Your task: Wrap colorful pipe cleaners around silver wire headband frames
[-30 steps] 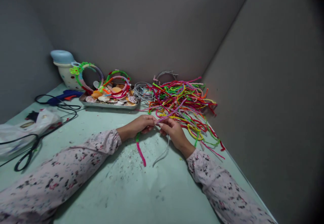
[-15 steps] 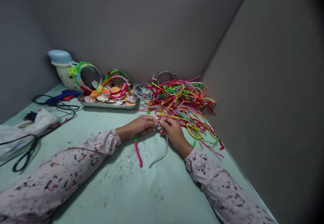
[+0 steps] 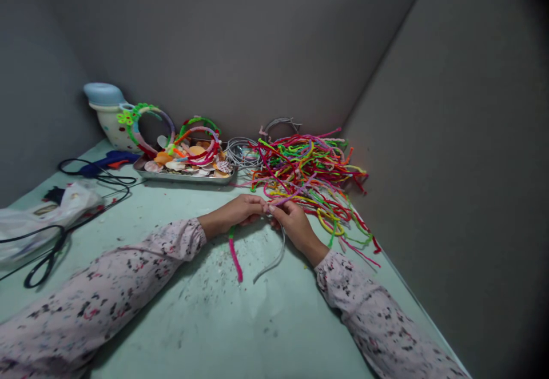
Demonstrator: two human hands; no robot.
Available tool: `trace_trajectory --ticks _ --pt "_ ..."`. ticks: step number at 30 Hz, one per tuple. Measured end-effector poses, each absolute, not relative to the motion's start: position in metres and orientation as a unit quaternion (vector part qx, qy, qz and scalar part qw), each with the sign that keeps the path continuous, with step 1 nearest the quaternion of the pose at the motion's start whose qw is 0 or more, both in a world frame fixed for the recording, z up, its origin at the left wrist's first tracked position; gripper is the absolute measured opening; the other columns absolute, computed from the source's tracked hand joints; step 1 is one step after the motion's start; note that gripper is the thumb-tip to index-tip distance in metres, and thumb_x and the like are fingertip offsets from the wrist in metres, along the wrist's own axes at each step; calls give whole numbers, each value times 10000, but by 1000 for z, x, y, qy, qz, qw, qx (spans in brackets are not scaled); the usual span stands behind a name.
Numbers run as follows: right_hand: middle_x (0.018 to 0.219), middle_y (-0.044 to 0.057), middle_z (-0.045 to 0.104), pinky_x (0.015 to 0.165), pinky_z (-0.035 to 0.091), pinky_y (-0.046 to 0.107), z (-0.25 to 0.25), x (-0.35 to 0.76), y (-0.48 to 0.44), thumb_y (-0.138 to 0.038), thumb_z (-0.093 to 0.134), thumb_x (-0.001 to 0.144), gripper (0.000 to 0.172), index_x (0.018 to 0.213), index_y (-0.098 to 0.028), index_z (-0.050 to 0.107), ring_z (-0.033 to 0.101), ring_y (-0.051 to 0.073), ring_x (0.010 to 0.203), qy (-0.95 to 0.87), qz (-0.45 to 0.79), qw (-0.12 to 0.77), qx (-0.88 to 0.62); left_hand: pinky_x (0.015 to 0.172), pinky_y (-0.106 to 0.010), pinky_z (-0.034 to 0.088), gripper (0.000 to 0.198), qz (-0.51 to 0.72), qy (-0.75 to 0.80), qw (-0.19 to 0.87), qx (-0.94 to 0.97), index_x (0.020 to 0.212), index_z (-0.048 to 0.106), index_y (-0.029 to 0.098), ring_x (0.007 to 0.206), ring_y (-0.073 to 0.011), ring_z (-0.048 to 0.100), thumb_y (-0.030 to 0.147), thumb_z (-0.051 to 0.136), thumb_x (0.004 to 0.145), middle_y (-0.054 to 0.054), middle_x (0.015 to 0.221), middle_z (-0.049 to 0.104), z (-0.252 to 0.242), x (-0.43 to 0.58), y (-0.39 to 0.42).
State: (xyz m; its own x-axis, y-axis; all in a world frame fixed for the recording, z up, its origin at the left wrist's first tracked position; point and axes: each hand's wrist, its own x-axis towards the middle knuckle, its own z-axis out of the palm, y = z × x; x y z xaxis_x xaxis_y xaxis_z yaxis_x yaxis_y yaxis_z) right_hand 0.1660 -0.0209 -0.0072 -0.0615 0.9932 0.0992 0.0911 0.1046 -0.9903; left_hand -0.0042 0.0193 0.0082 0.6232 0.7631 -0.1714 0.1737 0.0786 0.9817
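My left hand [image 3: 245, 210] is closed in a pinch around a bent wire ring. From under it hangs the ring's fuzzy part [image 3: 235, 260], pink with a green band at its top. The bare grey wire end [image 3: 273, 266] curves down below my right hand. My right hand [image 3: 292, 221], close beside the left, pinches a purple pipe cleaner [image 3: 293, 196] against the wire. The pipe cleaner's free end points up and right. The spot where it meets the wire is partly covered by the fingers.
Behind my right hand lies a heap of coloured pipe cleaners [image 3: 309, 159]. A metal tray [image 3: 184, 178] holds shells and finished-looking fuzzy rings, with coiled grey wire [image 3: 243, 151] alongside. At left are a blue glue gun [image 3: 109, 160], black cable [image 3: 64, 231], plastic bag [image 3: 81, 200] and light-blue-topped container [image 3: 112, 122].
Both hands stay nearly in place, fingers still together at the wire. The purple pipe cleaner's lower part has shifted slightly at the fingertips, and the view has moved a little.
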Motion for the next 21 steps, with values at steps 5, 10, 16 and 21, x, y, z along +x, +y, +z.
trace_trajectory --ticks 5,10,16,21 --pt "560 -24 574 455 396 234 -7 165 -21 -370 628 751 214 813 -166 610 504 115 465 -565 449 489 -489 358 -181 192 227 235 377 630 637 778 578 155 382 -47 296 378 589 741 69 505 405 9 -3 19" --pt "568 -22 575 471 402 232 -12 166 -19 -362 619 773 202 802 -163 631 507 115 480 -583 408 502 -491 352 -180 196 214 230 390 621 639 778 585 159 372 -48 297 370 570 750 67 500 417 9 -2 19" --pt "575 -2 587 493 412 243 -16 167 -20 -385 612 786 229 784 -157 634 524 130 508 -603 362 484 -521 350 -182 188 188 235 396 626 629 772 581 161 362 -46 291 346 560 754 69 488 420 8 -1 19" --pt "650 20 624 559 437 256 -11 168 -23 -353 590 813 203 789 -161 651 561 149 599 -646 321 472 -506 353 -184 185 156 244 403 622 626 751 584 154 364 -46 291 306 549 742 68 479 419 8 -1 18"
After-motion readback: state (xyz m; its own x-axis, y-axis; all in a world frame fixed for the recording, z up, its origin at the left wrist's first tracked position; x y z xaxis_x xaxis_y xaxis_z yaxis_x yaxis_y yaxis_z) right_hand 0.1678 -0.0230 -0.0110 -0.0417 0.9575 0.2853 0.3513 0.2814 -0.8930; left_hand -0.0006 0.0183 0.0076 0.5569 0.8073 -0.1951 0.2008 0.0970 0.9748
